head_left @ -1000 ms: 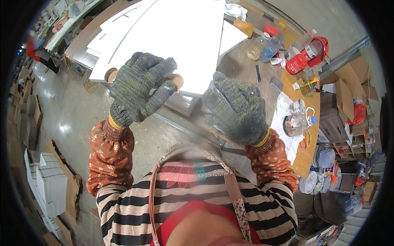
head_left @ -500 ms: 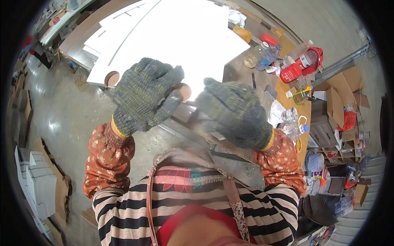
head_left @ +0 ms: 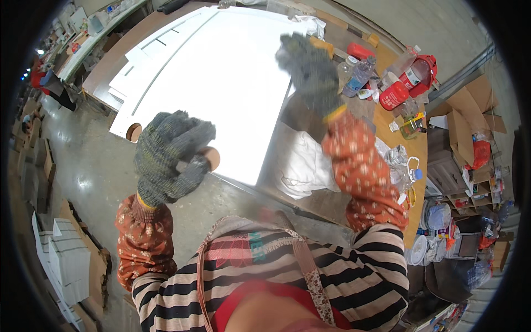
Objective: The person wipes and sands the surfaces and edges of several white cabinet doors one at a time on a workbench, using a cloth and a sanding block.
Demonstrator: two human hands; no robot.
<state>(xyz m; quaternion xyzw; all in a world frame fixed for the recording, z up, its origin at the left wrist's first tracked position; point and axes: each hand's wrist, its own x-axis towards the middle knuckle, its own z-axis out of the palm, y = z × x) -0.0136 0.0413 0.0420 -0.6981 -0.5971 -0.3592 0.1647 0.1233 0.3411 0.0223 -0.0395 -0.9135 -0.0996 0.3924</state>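
Observation:
My left hand (head_left: 172,157), in a dark grey-green knit glove, is curled at the near edge of a large white panel (head_left: 221,83). Its thumb and fingers bend around a round tan spot, either a hole or an inset. A similar round hole (head_left: 134,133) lies near the panel's left corner. My right hand (head_left: 311,69), gloved the same way, reaches to the far right side of the panel; its fingers are blurred, and whether they touch the panel is unclear. A crumpled white cloth (head_left: 303,166) lies on the table below my right wrist.
Several bottles and a red container (head_left: 394,96) crowd the table's right side. Cardboard boxes (head_left: 462,138) and shelves stand beyond it. White sheets (head_left: 71,260) and cardboard are stacked on the floor at left. A person in red (head_left: 41,80) is far left.
The white panel has shifted toward me and left, and looks lower. My left hand moved along with it. My right hand went from the near edge to the far right, uncovering the cloth.

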